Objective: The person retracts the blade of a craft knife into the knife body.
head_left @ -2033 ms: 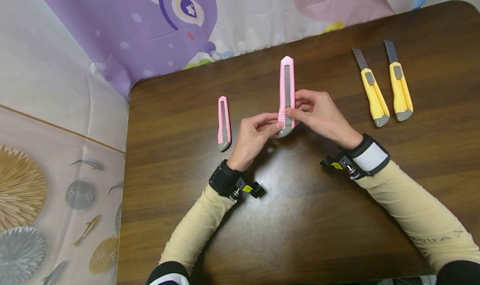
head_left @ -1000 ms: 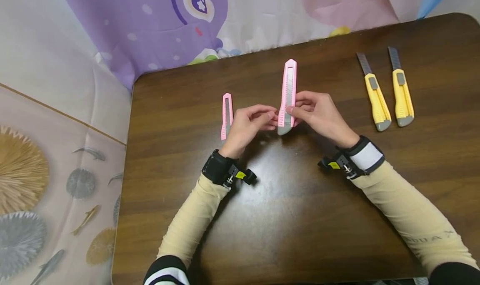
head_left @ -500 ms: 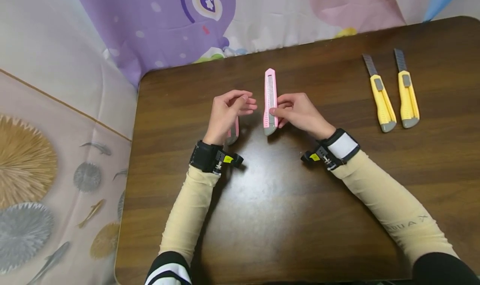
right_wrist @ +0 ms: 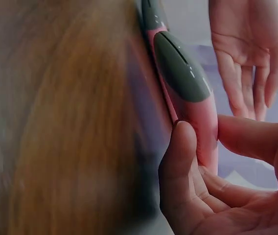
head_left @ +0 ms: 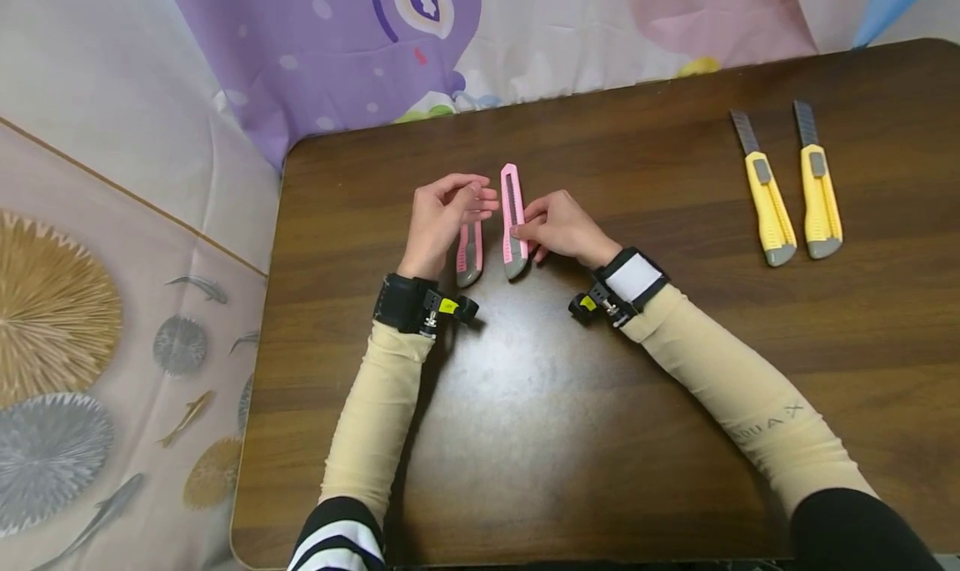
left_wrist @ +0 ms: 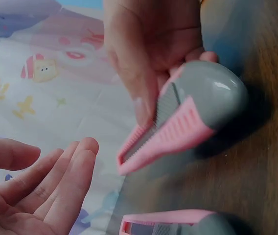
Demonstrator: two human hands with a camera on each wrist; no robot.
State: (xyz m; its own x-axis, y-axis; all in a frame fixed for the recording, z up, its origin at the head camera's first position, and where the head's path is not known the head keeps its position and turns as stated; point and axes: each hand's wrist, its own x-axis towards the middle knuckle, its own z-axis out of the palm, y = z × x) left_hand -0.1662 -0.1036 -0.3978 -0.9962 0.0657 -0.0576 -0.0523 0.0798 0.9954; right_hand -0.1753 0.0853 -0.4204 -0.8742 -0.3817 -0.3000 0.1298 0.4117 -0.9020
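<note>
My right hand point(head_left: 566, 227) pinches a pink utility knife point(head_left: 513, 221) between thumb and fingers, close over the table. Its grey end cap points toward me, and no blade sticks out of its tip. A second pink utility knife point(head_left: 469, 254) lies just to the left, its upper part hidden behind my left hand point(head_left: 442, 217). That left hand hovers over it with loosely bent fingers and nothing in them. In the left wrist view the held knife point(left_wrist: 178, 117) shows its slotted side, with the other knife point(left_wrist: 168, 218) below it.
Two yellow utility knives, one point(head_left: 771, 208) beside the other point(head_left: 821, 200), lie at the right with their blades extended. The brown wooden table point(head_left: 570, 454) ends at a patterned curtain point(head_left: 555, 37) at the back and a light cloth point(head_left: 180, 246) on the left.
My left hand has let go of the pink utility knife and moved left, over the second one. My right hand has carried the held knife left and lower, beside that second knife.
</note>
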